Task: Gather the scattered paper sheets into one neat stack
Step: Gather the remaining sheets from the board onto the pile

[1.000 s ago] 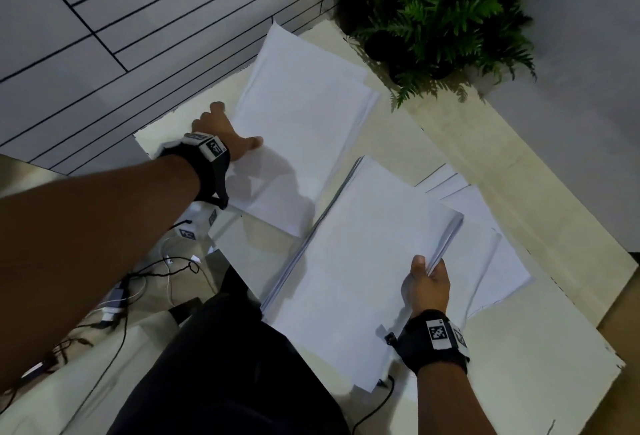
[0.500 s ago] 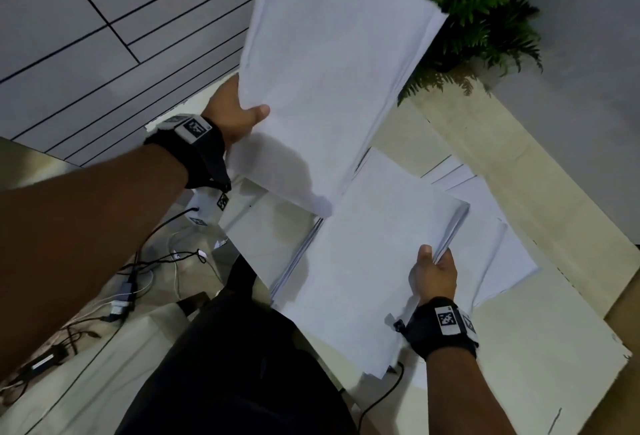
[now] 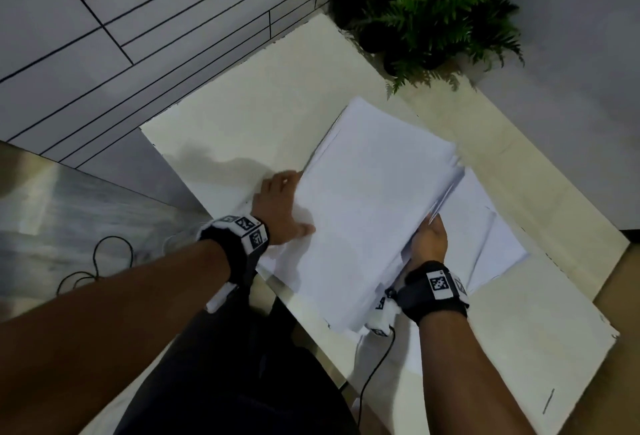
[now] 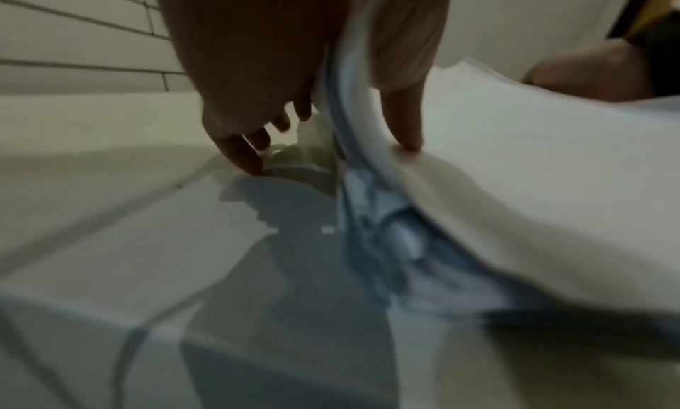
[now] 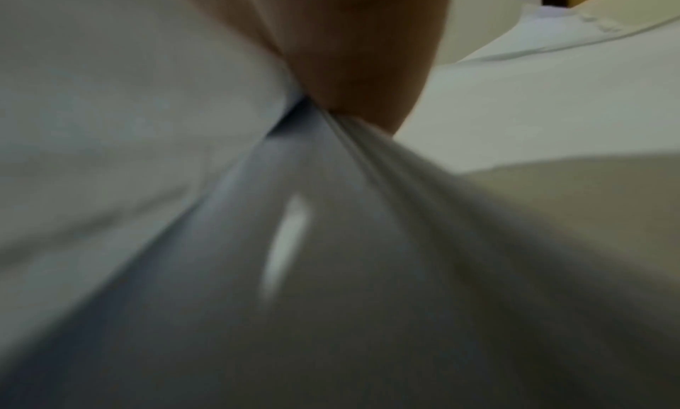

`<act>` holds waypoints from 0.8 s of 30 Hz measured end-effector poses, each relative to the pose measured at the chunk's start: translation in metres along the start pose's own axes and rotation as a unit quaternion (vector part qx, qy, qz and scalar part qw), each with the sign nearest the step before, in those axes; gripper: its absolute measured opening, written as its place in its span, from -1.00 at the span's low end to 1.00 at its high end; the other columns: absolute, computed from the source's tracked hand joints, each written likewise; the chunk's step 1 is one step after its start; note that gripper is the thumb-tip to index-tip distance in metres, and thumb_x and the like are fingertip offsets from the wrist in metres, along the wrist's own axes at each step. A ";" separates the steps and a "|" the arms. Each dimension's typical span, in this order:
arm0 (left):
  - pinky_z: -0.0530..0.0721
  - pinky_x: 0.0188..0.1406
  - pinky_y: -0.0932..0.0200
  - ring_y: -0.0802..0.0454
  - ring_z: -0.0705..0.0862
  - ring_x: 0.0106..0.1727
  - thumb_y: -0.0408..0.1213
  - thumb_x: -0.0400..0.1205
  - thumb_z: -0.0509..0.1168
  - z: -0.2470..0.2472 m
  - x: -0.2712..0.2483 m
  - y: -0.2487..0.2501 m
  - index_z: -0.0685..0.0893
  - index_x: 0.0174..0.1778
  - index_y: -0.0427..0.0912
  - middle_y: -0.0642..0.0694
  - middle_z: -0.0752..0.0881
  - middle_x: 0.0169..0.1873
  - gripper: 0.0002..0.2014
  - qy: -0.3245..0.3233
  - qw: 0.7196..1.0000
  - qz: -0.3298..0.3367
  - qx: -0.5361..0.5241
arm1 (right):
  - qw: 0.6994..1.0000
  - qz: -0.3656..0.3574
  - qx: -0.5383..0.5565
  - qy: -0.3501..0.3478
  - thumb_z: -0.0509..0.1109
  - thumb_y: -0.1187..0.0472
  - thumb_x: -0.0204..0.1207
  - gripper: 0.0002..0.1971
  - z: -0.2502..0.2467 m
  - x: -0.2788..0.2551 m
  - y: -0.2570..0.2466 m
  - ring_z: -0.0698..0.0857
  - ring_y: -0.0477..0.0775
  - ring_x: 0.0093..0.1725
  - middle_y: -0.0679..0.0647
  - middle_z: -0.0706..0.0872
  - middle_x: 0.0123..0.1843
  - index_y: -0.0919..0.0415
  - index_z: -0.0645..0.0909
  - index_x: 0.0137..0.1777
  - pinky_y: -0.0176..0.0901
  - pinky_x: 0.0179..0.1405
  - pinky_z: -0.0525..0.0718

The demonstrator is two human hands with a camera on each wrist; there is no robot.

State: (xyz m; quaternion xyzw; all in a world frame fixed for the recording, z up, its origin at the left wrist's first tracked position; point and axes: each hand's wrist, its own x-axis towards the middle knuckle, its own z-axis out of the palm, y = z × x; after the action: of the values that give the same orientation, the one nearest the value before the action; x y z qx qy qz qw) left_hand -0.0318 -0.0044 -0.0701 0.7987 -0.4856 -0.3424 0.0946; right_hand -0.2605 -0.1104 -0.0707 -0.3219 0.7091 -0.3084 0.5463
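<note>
Most of the paper now sits in one thick pile (image 3: 370,206) in the middle of the frame, on the counter (image 3: 242,129). It is not neat yet: the edges fan out at the upper right corner and the lower end hangs over the counter's near edge. A few loose sheets (image 3: 491,244) lie under and to the right of it, poking out toward the right side of the frame; I judge these are what is left to gather, and then the squaring up.

The left hand (image 3: 280,206) reaches in from the lower left and grasps the pile's left edge, thumb on top and fingers (image 4: 239,153) underneath, as the left wrist view shows. The right hand (image 3: 427,240) comes up from the bottom right and pinches the pile's right edge, thumb on top; the right wrist view shows the sheets bunched in its grip. Both forearms angle inward, the pile between them.
</note>
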 end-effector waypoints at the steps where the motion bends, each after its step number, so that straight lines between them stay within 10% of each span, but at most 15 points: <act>1: 0.31 0.46 -0.18 -0.18 0.14 0.57 0.08 0.31 0.53 0.004 -0.002 0.000 0.04 0.62 -0.06 -0.07 0.15 0.59 0.07 -0.016 1.000 -0.003 0.005 | 1.000 0.016 -0.006 0.004 0.12 -0.08 0.69 -0.57 0.002 0.001 0.000 0.66 0.08 0.09 0.03 0.70 0.17 0.16 0.54 0.38 -0.20 0.08 0.69; 5: 0.22 0.51 -0.16 -0.15 0.05 0.61 0.12 0.34 0.50 0.011 -0.009 -0.002 -0.15 0.65 -0.10 -0.05 0.02 0.63 0.16 -0.065 0.996 0.015 0.058 | 0.996 0.079 -0.033 -0.034 -0.08 -0.44 0.53 -0.23 0.013 0.002 0.000 0.33 0.08 0.56 -0.02 0.32 0.61 -0.01 0.20 0.64 0.09 0.60 0.20; 10: 0.30 0.54 -0.08 -0.16 0.23 0.57 0.02 0.38 0.51 0.004 0.001 -0.006 -0.03 0.65 -0.06 -0.16 0.22 0.55 0.06 -0.084 0.991 -0.010 -0.103 | 0.994 -0.032 -0.095 -0.047 0.13 -0.13 0.68 -0.52 0.011 -0.002 -0.001 0.47 0.08 0.46 0.01 0.53 0.38 0.10 0.41 0.50 -0.13 0.40 0.37; 13: 0.41 0.48 -0.03 -0.12 0.46 0.47 -0.03 0.45 0.49 -0.006 0.013 -0.007 0.01 0.65 -0.08 -0.19 0.42 0.48 -0.03 -0.083 0.962 -0.045 -0.255 | 0.987 -0.073 -0.124 -0.069 0.33 0.09 0.62 -0.78 0.000 -0.001 0.010 0.65 0.18 0.29 0.01 0.70 0.22 0.02 0.57 0.24 0.12 0.40 0.54; 17: 0.56 0.35 -0.01 -0.07 0.62 0.32 -0.09 0.48 0.48 -0.025 0.035 0.003 0.39 0.43 -0.10 -0.09 0.63 0.26 -0.37 -0.052 0.926 -0.018 -0.373 | 0.981 -0.048 -0.117 -0.144 0.40 0.12 0.55 -0.71 -0.007 -0.002 0.017 0.71 0.18 0.23 0.04 0.76 0.21 0.06 0.62 0.27 0.27 0.35 0.59; 24: 0.21 0.50 0.20 0.11 0.23 0.54 -0.31 0.40 0.54 -0.038 0.065 0.003 0.08 0.64 -0.08 -0.08 0.26 0.58 -0.03 0.119 0.939 0.084 -0.311 | 0.960 -0.089 -0.196 -0.176 0.47 0.13 0.52 -0.38 0.017 -0.007 -0.019 0.60 0.07 0.26 0.02 0.58 0.34 0.09 0.28 0.52 -0.09 0.20 0.55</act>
State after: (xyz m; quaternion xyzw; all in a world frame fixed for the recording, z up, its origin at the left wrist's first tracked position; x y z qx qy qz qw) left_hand 0.0092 -0.0674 -0.0699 0.7206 -0.4053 -0.3693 0.4244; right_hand -0.2402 -0.1179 -0.0559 -0.5339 0.6166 -0.1488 0.5591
